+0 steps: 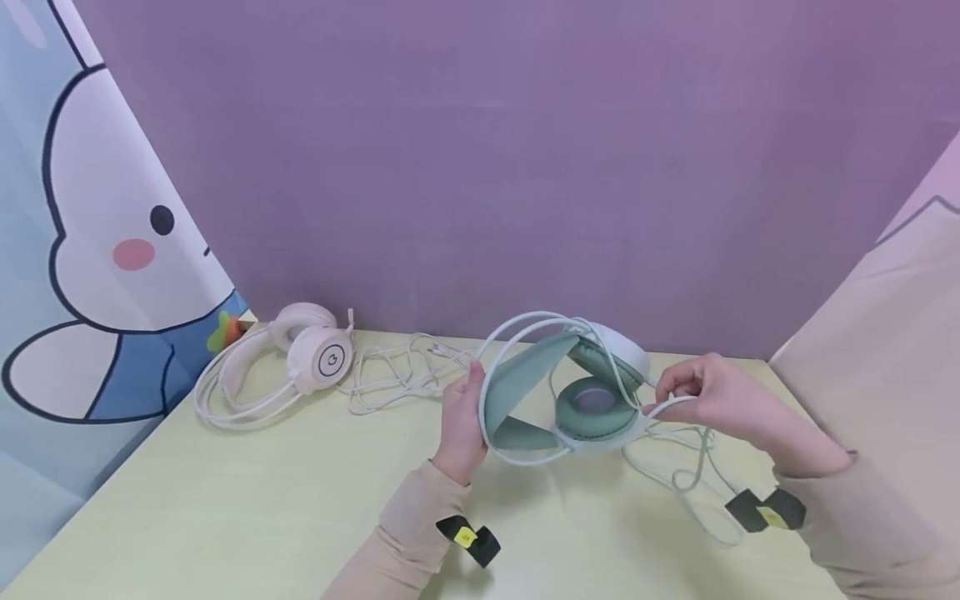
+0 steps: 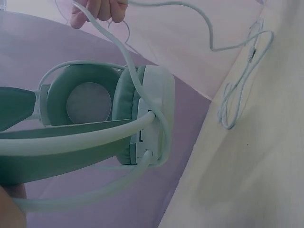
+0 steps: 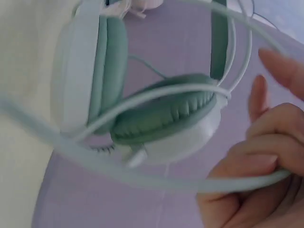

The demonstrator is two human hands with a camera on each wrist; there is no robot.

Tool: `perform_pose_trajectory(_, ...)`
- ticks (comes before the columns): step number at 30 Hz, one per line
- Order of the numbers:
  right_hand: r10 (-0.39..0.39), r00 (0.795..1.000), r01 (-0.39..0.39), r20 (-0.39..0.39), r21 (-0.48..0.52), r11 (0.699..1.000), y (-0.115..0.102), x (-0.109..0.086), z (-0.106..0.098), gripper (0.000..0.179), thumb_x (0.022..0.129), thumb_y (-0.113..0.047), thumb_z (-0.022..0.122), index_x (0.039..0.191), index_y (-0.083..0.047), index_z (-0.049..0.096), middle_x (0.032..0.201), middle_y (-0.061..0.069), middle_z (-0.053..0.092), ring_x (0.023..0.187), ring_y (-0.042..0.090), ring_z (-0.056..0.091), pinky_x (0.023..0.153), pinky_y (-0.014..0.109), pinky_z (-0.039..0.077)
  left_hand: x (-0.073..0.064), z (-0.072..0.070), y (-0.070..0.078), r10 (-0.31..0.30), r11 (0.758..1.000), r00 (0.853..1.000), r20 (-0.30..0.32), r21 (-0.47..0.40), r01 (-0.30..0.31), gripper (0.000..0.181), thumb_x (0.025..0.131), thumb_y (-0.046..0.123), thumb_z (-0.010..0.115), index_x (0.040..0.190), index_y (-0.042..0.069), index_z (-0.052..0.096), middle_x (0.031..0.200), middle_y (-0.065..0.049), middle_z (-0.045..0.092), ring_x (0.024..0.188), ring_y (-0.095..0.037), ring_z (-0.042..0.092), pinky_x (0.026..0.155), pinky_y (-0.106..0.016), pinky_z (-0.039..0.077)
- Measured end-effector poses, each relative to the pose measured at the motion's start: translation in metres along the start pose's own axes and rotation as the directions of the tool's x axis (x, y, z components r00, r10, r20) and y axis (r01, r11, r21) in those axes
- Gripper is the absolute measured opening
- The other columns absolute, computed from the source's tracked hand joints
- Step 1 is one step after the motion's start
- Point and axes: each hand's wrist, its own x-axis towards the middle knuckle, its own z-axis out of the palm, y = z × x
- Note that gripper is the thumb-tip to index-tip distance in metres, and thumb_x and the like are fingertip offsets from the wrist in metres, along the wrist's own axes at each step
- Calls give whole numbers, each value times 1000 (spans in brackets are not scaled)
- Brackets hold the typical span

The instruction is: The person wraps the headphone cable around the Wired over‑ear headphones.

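Observation:
Mint-green headphones [image 1: 525, 379] are held up above the table, with green cushioned ear pads [image 3: 156, 118] and a thin double-rail headband. My left hand [image 1: 459, 425] grips the headband at its left end. To the right, my right hand [image 1: 720, 400] pinches the headphones' pale green cable [image 3: 228, 184] between curled fingers. In the left wrist view, this cable crosses over the outside of one ear cup [image 2: 161, 90] close to the band. The rest of the cable hangs in loops down to the table below my right hand.
White headphones [image 1: 322, 358] lie at the table's back left, their white cable [image 1: 408, 385] loosely bundled beside them. A small carrot-shaped thing [image 1: 223, 332] is at the back left corner. A purple backdrop [image 1: 510, 167] rises behind the table [image 1: 300, 508], with cartoon-printed cloth on the left.

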Motion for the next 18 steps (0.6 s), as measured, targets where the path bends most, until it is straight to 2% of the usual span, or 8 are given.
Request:
perform_pose_trajectory(2, 10, 1000, -8, 18, -86, 996, 0, -1, -4, 22, 77, -22, 76, 66, -10, 62, 52, -14, 44, 49, 1, 34, 49, 21, 33, -1, 1, 0, -19, 1000, 1000, 3, 8, 19, 41, 98, 40, 44, 72, 15, 63, 65, 10, 65, 64, -3, 61, 62, -18, 48)
perform_pose_trajectory(4, 30, 1000, -28, 2, -221, 975, -3, -3, -6, 30, 76, -35, 76, 61, -14, 59, 50, -13, 38, 46, 2, 32, 46, 22, 31, -2, 1, 1, -24, 1000, 1000, 17, 12, 24, 40, 99, 39, 44, 77, 13, 65, 67, 10, 67, 66, -4, 62, 64, -18, 49)
perform_pose_trajectory(7, 51, 998, -65, -44, -435, 898, -10, -6, -9, 37, 73, -52, 74, 59, -20, 59, 48, -11, 38, 45, 6, 36, 45, 24, 31, -2, 0, 0, -11, 999, 999, 47, 38, 9, 42, 98, 43, 45, 76, 14, 65, 66, 10, 66, 65, -4, 61, 64, -19, 48)
perform_pose_trajectory(9, 21, 998, -50, -60, -543, 838, -15, -7, -12, 35, 70, -53, 74, 61, -23, 59, 47, -10, 42, 46, 8, 40, 46, 25, 32, -2, 0, -1, -4, 998, 997, 76, 60, -1, 42, 96, 45, 47, 70, 17, 64, 63, 11, 62, 62, -3, 57, 62, -19, 45)
perform_pose_trajectory(10, -2, 998, -35, -64, -575, 818, -17, -7, -13, 33, 70, -52, 74, 61, -24, 59, 47, -10, 42, 47, 9, 41, 46, 26, 32, -2, 0, -2, -2, 997, 996, 91, 74, -5, 43, 95, 46, 47, 66, 18, 61, 61, 11, 60, 61, -3, 55, 61, -19, 44)
perform_pose_trajectory(13, -157, 987, 100, -43, -603, 791, -21, -5, -17, 26, 67, -36, 78, 59, -26, 56, 48, -14, 38, 47, 4, 35, 46, 23, 29, -1, -1, -4, -3, 995, 990, 140, 100, -11, 46, 96, 44, 48, 57, 20, 54, 56, 12, 53, 58, -3, 51, 59, -19, 42)
perform_pose_trajectory(16, -340, 940, 276, -6, -571, 773, -21, 0, -20, 33, 67, -22, 80, 56, -27, 49, 50, -20, 30, 46, -3, 27, 45, 18, 25, 0, -1, -5, -14, 993, 982, 187, 120, -9, 48, 98, 39, 47, 53, 20, 48, 55, 13, 50, 57, -2, 51, 59, -19, 43)
perform_pose_trajectory(18, -422, 906, 368, 24, -533, 762, -21, 5, -23, 38, 67, -17, 81, 55, -28, 47, 52, -22, 26, 47, -6, 22, 45, 15, 22, -1, -1, -5, -23, 992, 978, 209, 127, -4, 48, 99, 36, 45, 54, 20, 46, 54, 13, 50, 57, -2, 51, 60, -19, 43)
